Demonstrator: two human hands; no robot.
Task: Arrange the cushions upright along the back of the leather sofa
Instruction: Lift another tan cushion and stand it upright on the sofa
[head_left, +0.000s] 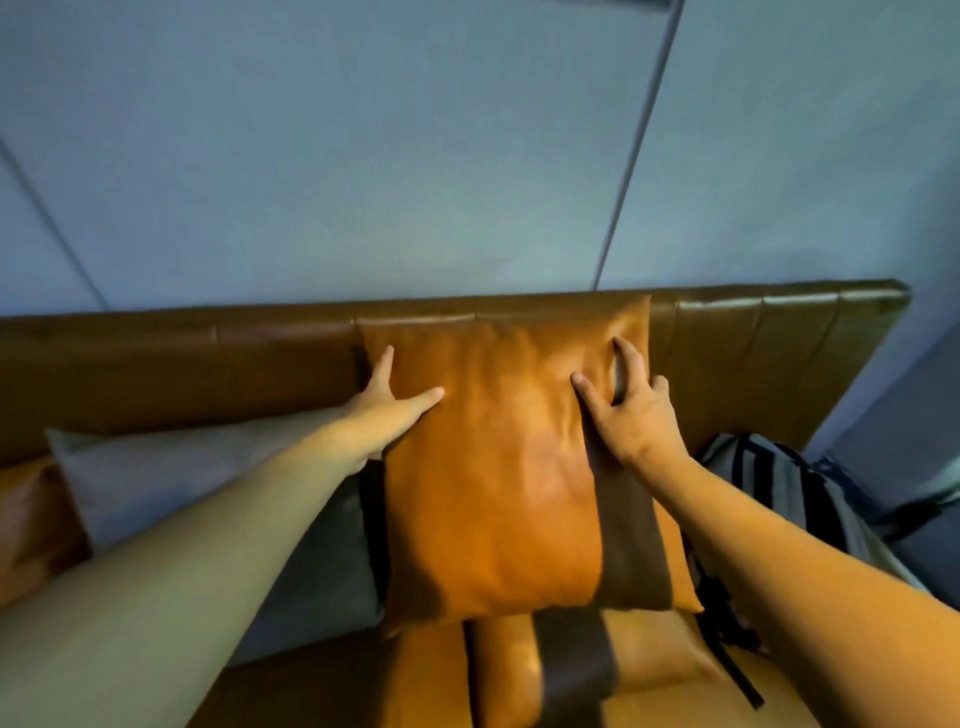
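Note:
An orange leather cushion (498, 457) with a dark brown stripe stands upright against the backrest (234, 353) of the brown leather sofa. My left hand (387, 400) lies flat on its upper left edge, fingers spread. My right hand (623, 400) presses its upper right part, fingers curled into the leather. A grey cushion (197, 478) leans against the backrest to the left, partly under my left forearm. Another orange cushion (36, 519) shows at the far left edge. The sofa seat (660, 670) lies below.
A grey and black striped backpack (769, 488) sits on the sofa right of the orange cushion, its strap trailing over the seat. A blue-grey panelled wall (415, 156) rises behind the sofa. The backrest ends at the upper right.

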